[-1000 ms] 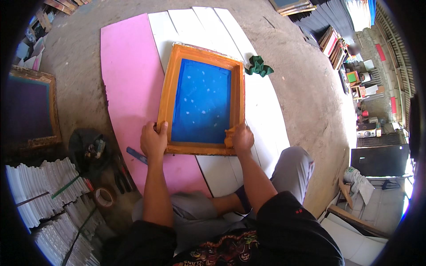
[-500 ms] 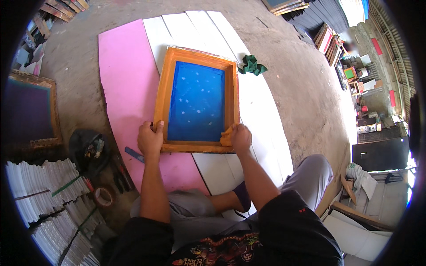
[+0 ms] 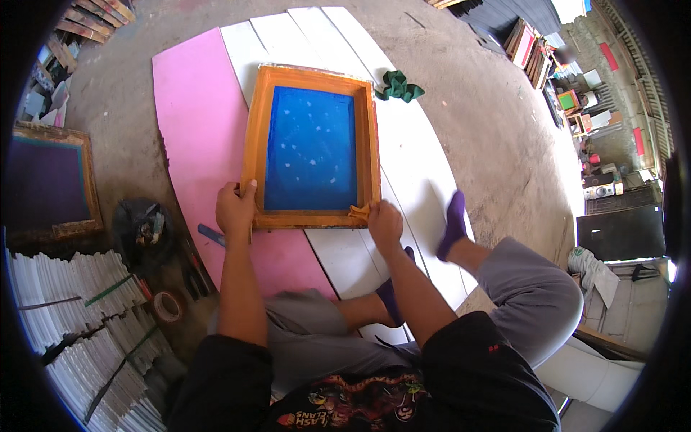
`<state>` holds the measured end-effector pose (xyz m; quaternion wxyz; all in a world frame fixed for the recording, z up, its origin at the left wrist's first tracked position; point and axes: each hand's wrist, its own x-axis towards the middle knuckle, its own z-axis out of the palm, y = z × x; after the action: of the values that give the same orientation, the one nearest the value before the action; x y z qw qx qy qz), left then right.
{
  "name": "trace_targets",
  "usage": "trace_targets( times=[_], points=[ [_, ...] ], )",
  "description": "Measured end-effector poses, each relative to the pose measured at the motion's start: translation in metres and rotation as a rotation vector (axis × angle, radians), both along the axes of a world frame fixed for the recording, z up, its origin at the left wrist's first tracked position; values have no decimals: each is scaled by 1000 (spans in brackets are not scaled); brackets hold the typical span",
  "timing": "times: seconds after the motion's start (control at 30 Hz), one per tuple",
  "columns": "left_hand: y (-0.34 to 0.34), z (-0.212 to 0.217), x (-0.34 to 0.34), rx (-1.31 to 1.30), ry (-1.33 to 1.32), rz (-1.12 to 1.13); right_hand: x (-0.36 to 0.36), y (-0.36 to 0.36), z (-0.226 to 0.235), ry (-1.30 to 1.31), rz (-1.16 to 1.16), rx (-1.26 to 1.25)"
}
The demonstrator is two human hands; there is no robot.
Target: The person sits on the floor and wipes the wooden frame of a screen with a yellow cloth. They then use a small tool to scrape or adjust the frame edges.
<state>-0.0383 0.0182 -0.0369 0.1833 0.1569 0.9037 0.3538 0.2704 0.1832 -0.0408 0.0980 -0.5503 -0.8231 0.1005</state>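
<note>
A wooden screen-printing frame (image 3: 253, 155) with blue mesh (image 3: 313, 144) lies before me, its near edge tilted toward me. Pale spots are scattered over the mesh. At the near left corner my left hand (image 3: 236, 209) is closed around the wood, thumb on top. My right hand (image 3: 385, 225) is closed at the near right corner, pinching an orange cloth (image 3: 360, 211) that lies against the inner edge of the frame. Whether those fingers also grip the wood is hidden.
White and pink boards (image 3: 191, 115) lie under the frame. A crumpled dark green cloth (image 3: 399, 86) sits beyond its right corner, a blue strip-like tool (image 3: 211, 234) near my left wrist. Bundled white sheets (image 3: 79, 309), a tape roll (image 3: 168, 306) and another screen frame (image 3: 90, 180) stand at left.
My right leg has swung outward, and its purple-socked foot now shows on the white boards. The orange cloth sits lower in the corner, with less of it showing. Both hands stay at the frame.
</note>
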Motion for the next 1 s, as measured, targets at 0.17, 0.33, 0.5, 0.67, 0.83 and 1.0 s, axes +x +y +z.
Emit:
trace_targets(
  times=[0.17, 0.33, 0.5, 0.67, 0.83, 1.0],
  points=[
    [-9, -19, -1, 127, 18, -22, -5, 28, -7, 131, 87, 112],
    [-6, -12, -3, 68, -9, -23, 58, 24, 5, 269, 320, -134],
    [-10, -21, -1, 157, 9, -1, 45, 36, 43, 218, 550, -72],
    [-9, -26, 0, 175, 11, 22, 29, 28, 40, 58, 598, -46],
    [-8, -27, 0, 154, 26, 15, 12, 23, 33, 137, 635, -91],
    [-6, -17, 3, 143, -13, 39, -12, 13, 21, 212, 696, -127]
  ],
)
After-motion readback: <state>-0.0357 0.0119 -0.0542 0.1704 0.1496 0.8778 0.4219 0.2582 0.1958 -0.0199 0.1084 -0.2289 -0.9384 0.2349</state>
